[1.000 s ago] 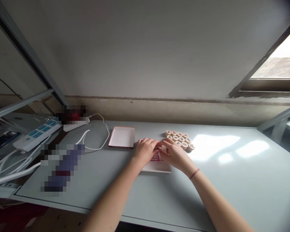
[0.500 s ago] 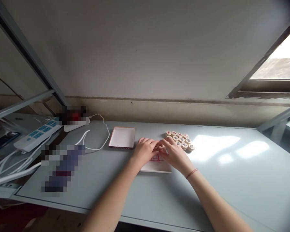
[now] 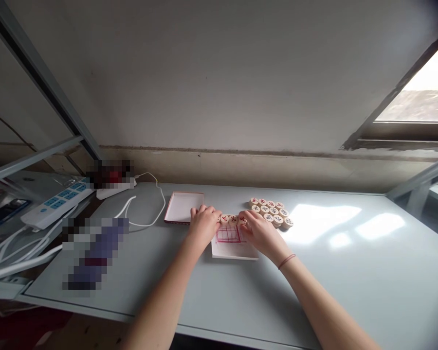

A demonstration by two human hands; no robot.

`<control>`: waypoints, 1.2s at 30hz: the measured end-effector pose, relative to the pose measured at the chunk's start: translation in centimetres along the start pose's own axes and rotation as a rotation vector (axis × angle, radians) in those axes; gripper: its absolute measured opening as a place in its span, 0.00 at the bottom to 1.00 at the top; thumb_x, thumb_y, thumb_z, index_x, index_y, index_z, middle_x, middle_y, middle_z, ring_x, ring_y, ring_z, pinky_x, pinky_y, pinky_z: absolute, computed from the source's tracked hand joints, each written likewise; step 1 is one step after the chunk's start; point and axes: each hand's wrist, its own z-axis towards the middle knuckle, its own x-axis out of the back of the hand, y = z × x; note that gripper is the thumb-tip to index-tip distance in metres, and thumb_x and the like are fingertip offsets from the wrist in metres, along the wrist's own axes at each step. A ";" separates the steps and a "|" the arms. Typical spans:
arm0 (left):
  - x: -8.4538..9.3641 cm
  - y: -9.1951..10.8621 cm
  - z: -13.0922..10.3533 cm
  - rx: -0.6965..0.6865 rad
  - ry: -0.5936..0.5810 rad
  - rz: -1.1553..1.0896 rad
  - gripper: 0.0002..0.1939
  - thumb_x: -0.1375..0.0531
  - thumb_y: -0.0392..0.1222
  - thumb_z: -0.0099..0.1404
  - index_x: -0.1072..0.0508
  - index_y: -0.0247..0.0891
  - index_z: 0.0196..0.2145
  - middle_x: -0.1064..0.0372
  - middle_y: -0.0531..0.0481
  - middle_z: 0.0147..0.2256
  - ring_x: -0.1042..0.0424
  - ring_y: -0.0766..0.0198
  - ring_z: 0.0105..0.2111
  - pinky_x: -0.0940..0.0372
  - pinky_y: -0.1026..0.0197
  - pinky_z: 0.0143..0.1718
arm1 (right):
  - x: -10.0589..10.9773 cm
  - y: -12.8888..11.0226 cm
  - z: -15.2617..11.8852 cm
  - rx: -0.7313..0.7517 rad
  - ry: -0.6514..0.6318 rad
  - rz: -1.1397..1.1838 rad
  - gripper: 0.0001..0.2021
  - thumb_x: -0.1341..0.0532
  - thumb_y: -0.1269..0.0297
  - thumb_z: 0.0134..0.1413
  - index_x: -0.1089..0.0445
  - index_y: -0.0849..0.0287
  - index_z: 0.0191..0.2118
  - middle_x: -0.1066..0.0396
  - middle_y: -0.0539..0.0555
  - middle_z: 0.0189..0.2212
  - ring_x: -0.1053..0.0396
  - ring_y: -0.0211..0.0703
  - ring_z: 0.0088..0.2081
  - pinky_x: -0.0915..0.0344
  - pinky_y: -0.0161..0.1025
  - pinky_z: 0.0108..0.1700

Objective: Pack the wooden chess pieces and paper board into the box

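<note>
A short row of round wooden Chinese chess pieces [image 3: 232, 219] spans the gap between my hands, above the far part of a white box piece [image 3: 235, 251] with a red grid drawn on it. At the row's left end, my left hand [image 3: 203, 226] has its fingers curled against the end piece. My right hand [image 3: 260, 230] closes its thumb and fingers on the piece at the right end. Both hands together hold the row from its two ends. Just beyond my right hand, several more chess pieces [image 3: 274, 210] with red and black characters stand packed in stacked rows.
An open, shallow box lid [image 3: 184, 206] lies left of my left hand. Farther left are a white cable [image 3: 146, 225], a power strip [image 3: 60, 201] and a blurred-out purple item [image 3: 102, 253]. The wall [image 3: 241, 167] borders the desk's [image 3: 336, 272] back edge.
My left hand has moved left, away from my right hand. More of the chess row and the red grid now shows between them. The packed pieces have stayed put.
</note>
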 end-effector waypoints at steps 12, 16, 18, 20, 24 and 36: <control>0.3 -0.5 -0.1 -0.013 -0.037 -0.121 0.17 0.40 0.41 0.61 0.31 0.45 0.49 0.30 0.46 0.46 0.34 0.52 0.47 0.41 0.51 0.45 | 3.4 2.6 4.0 -0.296 0.224 -0.058 0.15 0.47 0.59 0.57 0.31 0.59 0.46 0.29 0.60 0.44 0.30 0.47 0.37 0.38 0.39 0.35; 0.3 -0.6 -0.1 -0.013 -0.010 -0.139 0.20 0.39 0.43 0.60 0.32 0.45 0.51 0.31 0.47 0.48 0.35 0.51 0.49 0.41 0.50 0.46 | 3.3 2.2 6.9 -0.379 -0.058 -0.198 0.16 0.45 0.62 0.53 0.30 0.59 0.46 0.27 0.62 0.40 0.28 0.52 0.38 0.38 0.40 0.32; 0.4 -0.7 0.0 -0.021 0.011 -0.149 0.20 0.39 0.45 0.60 0.31 0.45 0.51 0.32 0.48 0.49 0.35 0.51 0.49 0.40 0.50 0.46 | 2.9 1.9 7.8 -0.402 -0.153 -0.249 0.13 0.43 0.67 0.50 0.27 0.58 0.41 0.26 0.63 0.37 0.27 0.53 0.37 0.38 0.40 0.32; 0.5 -0.9 0.0 -0.031 0.039 -0.154 0.20 0.38 0.46 0.60 0.31 0.45 0.50 0.32 0.48 0.49 0.35 0.52 0.49 0.40 0.50 0.47 | 2.6 1.8 8.3 -0.406 -0.176 -0.270 0.12 0.43 0.71 0.47 0.26 0.59 0.37 0.26 0.65 0.36 0.27 0.54 0.37 0.37 0.41 0.32; 0.7 -1.0 0.2 -0.047 0.083 -0.169 0.20 0.38 0.46 0.61 0.30 0.43 0.50 0.32 0.48 0.49 0.35 0.52 0.49 0.38 0.49 0.48 | 2.6 1.4 8.6 -0.388 -0.144 -0.284 0.12 0.44 0.73 0.49 0.25 0.61 0.37 0.26 0.67 0.37 0.27 0.56 0.39 0.36 0.42 0.33; 0.0 0.4 0.6 -0.226 0.222 -0.618 0.16 0.40 0.42 0.64 0.31 0.43 0.50 0.30 0.48 0.48 0.29 0.59 0.46 0.32 0.60 0.46 | 3.1 -2.0 1.7 -0.087 -0.013 0.917 0.24 0.37 0.47 0.48 0.30 0.60 0.46 0.24 0.59 0.39 0.26 0.48 0.39 0.27 0.41 0.36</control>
